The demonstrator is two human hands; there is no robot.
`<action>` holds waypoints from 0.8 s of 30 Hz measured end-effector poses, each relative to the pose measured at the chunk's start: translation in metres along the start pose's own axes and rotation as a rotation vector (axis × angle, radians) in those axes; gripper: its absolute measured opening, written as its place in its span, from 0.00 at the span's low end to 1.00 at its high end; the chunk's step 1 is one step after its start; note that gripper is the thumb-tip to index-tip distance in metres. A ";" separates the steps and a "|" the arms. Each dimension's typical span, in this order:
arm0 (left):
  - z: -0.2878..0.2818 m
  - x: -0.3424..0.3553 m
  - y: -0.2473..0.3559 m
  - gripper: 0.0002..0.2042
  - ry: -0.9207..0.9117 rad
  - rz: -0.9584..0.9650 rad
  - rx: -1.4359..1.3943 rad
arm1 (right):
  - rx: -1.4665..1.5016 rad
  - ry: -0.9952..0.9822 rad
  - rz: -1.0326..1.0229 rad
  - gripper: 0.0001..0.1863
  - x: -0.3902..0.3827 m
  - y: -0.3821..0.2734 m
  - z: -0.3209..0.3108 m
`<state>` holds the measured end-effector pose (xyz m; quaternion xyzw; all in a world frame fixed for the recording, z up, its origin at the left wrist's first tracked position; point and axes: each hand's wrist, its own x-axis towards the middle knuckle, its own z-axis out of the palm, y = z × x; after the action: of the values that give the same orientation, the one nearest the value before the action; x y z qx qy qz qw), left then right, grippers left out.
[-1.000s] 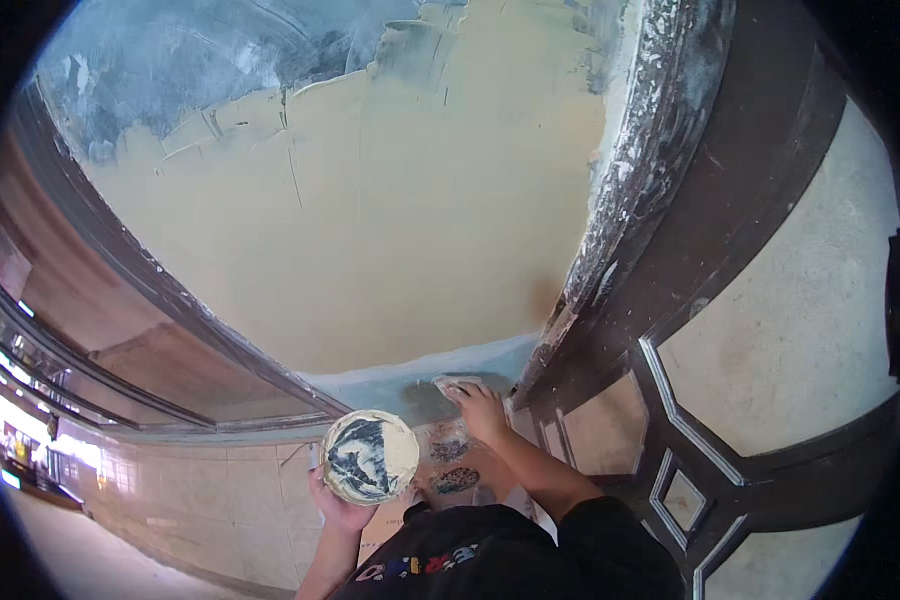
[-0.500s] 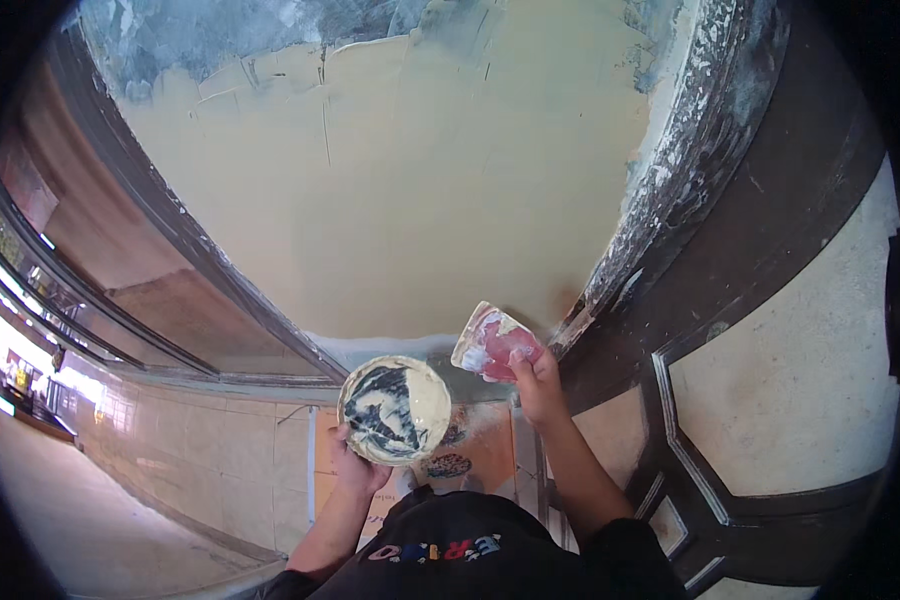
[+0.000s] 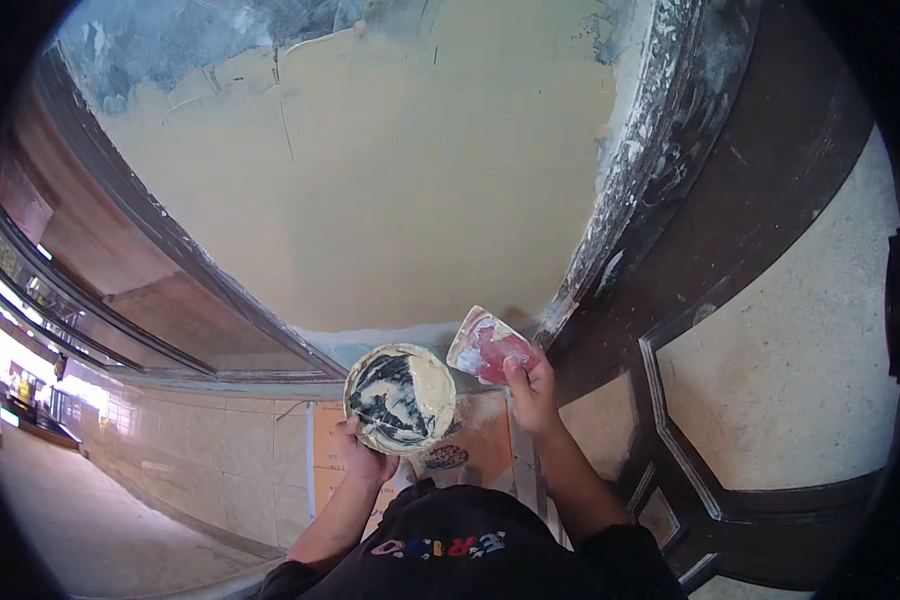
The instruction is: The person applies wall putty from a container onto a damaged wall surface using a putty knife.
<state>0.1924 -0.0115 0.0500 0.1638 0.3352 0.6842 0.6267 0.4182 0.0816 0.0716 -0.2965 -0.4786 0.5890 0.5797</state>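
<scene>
My left hand (image 3: 368, 460) grips a round bowl (image 3: 450, 400) from its lower left side. Cream-coloured filler paste (image 3: 432, 392) lies thick along the bowl's right side, and dark patches show through smears elsewhere inside. In my right hand (image 3: 535, 398) is a flat red putty spreader (image 3: 495, 345), pinched with the thumb on top. White and cream paste coats part of its face and its far edge. The spreader is just right of the bowl, apart from it. Beyond both hands rises a panel (image 3: 370, 220) covered in smooth beige filler, with bare blue-grey patches at its top.
Dark, paint-splashed frame strips (image 3: 625, 190) border the panel on the right, with a dark frame (image 3: 200, 275) on the left. A printed orange cardboard sheet (image 3: 485, 450) lies below the bowl. At right stands dark latticework with pale panels (image 3: 770, 380); tiled wall (image 3: 240, 440) runs left.
The bowl has shifted slightly up and right, closer to the spreader. The spreader has moved a little left. The view has turned slightly, so the panel appears further left.
</scene>
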 end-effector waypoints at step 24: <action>-0.010 0.012 0.027 0.33 0.065 0.187 0.008 | -0.573 -0.011 0.156 0.14 0.006 0.001 -0.023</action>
<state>0.1635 -0.0019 0.0584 0.1746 0.3413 0.7434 0.5481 0.4381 0.0923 0.0638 -0.4806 -0.6044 0.4744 0.4227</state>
